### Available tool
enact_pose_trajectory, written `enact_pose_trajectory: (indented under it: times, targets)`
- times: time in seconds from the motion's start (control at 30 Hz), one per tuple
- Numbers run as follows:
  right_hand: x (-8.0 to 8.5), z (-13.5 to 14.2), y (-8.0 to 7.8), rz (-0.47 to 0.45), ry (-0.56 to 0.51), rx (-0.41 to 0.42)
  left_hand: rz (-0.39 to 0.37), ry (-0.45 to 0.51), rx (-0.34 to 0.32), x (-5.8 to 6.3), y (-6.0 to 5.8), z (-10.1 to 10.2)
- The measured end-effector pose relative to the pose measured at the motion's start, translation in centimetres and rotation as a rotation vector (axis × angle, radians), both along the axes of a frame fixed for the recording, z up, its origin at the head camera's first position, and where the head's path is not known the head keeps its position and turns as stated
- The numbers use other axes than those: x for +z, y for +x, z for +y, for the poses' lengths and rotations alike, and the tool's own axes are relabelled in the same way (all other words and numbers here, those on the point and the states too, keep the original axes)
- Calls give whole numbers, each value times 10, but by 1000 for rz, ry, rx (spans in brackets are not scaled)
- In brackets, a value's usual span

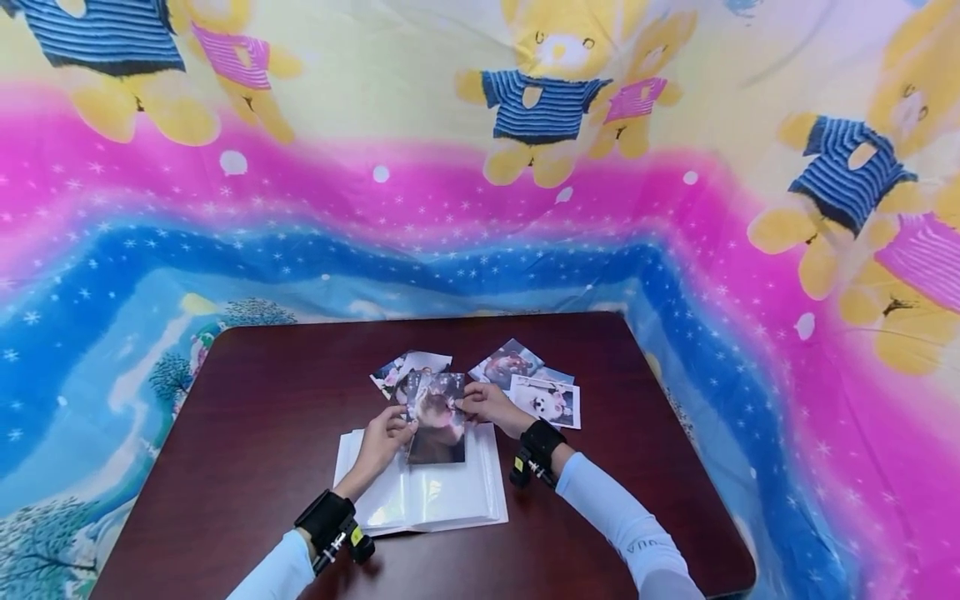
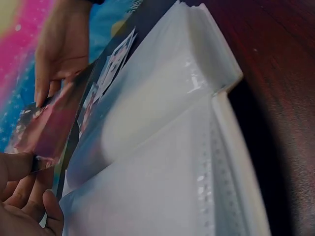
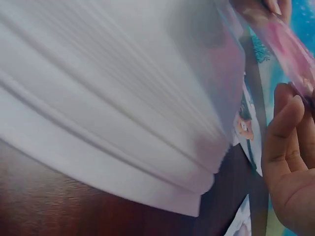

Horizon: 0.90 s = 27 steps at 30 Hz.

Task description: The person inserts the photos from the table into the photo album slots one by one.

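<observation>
A glossy photo [image 1: 437, 421] with a dark lower part and pinkish middle is held up over an open photo album [image 1: 457, 500]. My left hand [image 1: 384, 437] pinches its left edge between thumb and fingers. At the opposite edge, my right hand [image 1: 491, 407] pinches it too. In the left wrist view the photo [image 2: 49, 123] tilts between both hands, beyond the clear pocket pages [image 2: 147, 103]. The right wrist view shows the album's stacked page edges [image 3: 123, 113] close by, with the right thumb and fingers [image 3: 290, 123] at the photo's edge.
Several loose prints lie behind the album: some at the back left [image 1: 390, 375], partly covered by the raised photo, and an overlapping pile at the right, with a white dog picture [image 1: 546, 402] on top. A patterned cloth [image 1: 420, 275] hangs around the dark wooden table [image 1: 247, 450].
</observation>
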State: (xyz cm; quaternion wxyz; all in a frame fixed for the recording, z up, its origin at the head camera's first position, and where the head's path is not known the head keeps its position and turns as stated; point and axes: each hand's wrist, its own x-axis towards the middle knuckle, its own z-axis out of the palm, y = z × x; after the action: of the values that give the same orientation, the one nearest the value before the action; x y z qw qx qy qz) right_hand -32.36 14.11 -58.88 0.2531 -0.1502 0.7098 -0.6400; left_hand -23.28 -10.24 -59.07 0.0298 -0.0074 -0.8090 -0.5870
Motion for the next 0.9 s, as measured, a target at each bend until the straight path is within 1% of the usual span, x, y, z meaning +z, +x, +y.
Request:
enact_pose_trajectory:
  times: [0.07, 0.13, 0.2, 0.23, 0.3, 0.37, 0.4, 0.43, 0.5, 0.53, 0.57, 0.63, 0.73, 0.83, 0.9]
  targets:
    - [3, 2, -5, 13, -6, -8, 54, -18, -2, -3, 2, 3]
    - [6, 3, -10, 50, -8, -33, 140, -73, 6, -7, 4, 6]
    - [10, 5, -17, 90, -16, -91, 265, -176, -3, -12, 6, 7]
    - [12, 5, -21, 109, -26, -125, 333, -241, -22, -14, 6, 7]
    - [16, 6, -28, 137, -44, -201, 465, -379, -91, -17, 8, 7]
    - [19, 5, -32, 146, -68, -263, 564, -499, -209, -20, 10, 7]
    - [21, 5, -34, 151, -74, -283, 595, -549, -278, -21, 11, 7]
    - [23, 3, -35, 159, -78, -297, 614, -604, -345, -21, 11, 7]
    - [24, 0, -37, 158, -88, -311, 613, -683, -461, -22, 12, 7]
    - [23, -2, -38, 155, -88, -309, 607, -717, -500, -22, 13, 8]
    - [22, -3, -39, 152, -84, -304, 602, -744, -525, -22, 13, 8]
    - [19, -7, -40, 139, -93, -291, 593, -777, -548, -22, 13, 10]
    - [13, -12, -43, 110, -94, -290, 609, -788, -537, -25, 13, 12]
    - [9, -17, -45, 86, -89, -322, 642, -780, -523, -31, 11, 14]
    - [9, -19, -45, 81, -67, -345, 663, -788, -511, -34, 9, 15]
